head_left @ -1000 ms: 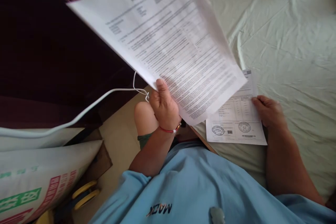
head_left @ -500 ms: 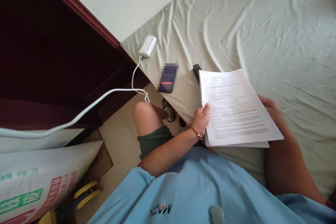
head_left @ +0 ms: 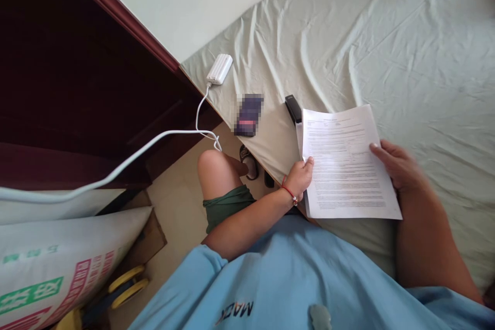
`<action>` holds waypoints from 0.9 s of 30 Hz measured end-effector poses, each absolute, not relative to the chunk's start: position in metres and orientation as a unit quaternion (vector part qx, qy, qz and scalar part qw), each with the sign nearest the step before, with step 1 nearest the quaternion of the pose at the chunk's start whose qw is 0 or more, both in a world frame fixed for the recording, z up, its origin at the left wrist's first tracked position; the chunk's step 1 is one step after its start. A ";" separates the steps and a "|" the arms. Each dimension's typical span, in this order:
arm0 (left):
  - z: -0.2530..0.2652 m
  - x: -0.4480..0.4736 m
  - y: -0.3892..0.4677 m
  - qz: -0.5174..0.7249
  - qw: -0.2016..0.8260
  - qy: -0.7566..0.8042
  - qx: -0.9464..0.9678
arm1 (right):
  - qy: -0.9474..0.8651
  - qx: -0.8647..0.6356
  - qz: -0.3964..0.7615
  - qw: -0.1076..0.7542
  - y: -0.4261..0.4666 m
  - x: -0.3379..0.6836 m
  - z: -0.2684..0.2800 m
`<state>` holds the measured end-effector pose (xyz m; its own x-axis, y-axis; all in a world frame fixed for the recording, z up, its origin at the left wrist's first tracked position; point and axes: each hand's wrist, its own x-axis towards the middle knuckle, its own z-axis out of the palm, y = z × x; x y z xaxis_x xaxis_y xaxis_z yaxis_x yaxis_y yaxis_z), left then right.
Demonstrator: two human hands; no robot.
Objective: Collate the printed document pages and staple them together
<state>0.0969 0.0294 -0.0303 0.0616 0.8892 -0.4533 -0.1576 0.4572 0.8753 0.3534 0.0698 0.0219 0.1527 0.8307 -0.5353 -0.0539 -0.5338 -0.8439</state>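
Several printed sheets of paper (head_left: 350, 175) are held in a loose stack over the bed, text side up. My left hand (head_left: 300, 179), with a red string bracelet at the wrist, pinches their left edge with the thumb on top. At the right edge, my right hand (head_left: 398, 162) grips the stack, thumb on top and fingers underneath. An under sheet peeks out along the left side. Just beyond the top left corner lies a black oblong object (head_left: 293, 108) that looks like a stapler, its near end covered by the paper.
A phone (head_left: 249, 115), blurred out, lies near the bed edge. Behind it is a white power adapter (head_left: 219, 69) with a white cable (head_left: 154, 140) running left. A wrinkled pale sheet covers the bed (head_left: 436, 77). A printed sack (head_left: 69, 258) stands at lower left.
The top sheets have shifted and squared up over the ones beneath. My right hand has come into view at the right edge, thumb now on top. More of the black object shows.
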 end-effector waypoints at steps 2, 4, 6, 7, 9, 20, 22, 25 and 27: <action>-0.025 0.093 0.028 0.384 0.651 0.543 0.365 | -0.318 -0.651 0.584 0.366 0.069 0.352 0.024; -0.016 0.086 0.025 0.363 0.640 0.541 0.408 | -0.326 -0.643 0.583 0.375 0.066 0.351 0.030; -0.008 0.077 0.022 0.358 0.602 0.558 0.445 | -0.335 -0.629 0.578 0.397 0.061 0.351 0.038; -0.004 0.072 0.020 0.363 0.577 0.571 0.457 | -0.341 -0.622 0.575 0.408 0.058 0.351 0.043; 0.003 0.063 0.020 0.383 0.521 0.600 0.471 | -0.349 -0.615 0.565 0.426 0.052 0.352 0.054; 0.044 0.078 0.034 0.522 0.723 0.382 0.243 | -0.327 -0.600 0.559 0.469 0.033 0.336 0.082; 0.048 0.081 0.035 0.531 0.736 0.365 0.206 | -0.308 -0.599 0.571 0.469 0.031 0.334 0.076; 0.046 0.080 0.035 0.521 0.744 0.381 0.173 | -0.288 -0.597 0.607 0.438 0.031 0.334 0.067; 0.042 0.075 0.035 0.510 0.749 0.387 0.169 | -0.297 -0.592 0.628 0.409 0.031 0.337 0.062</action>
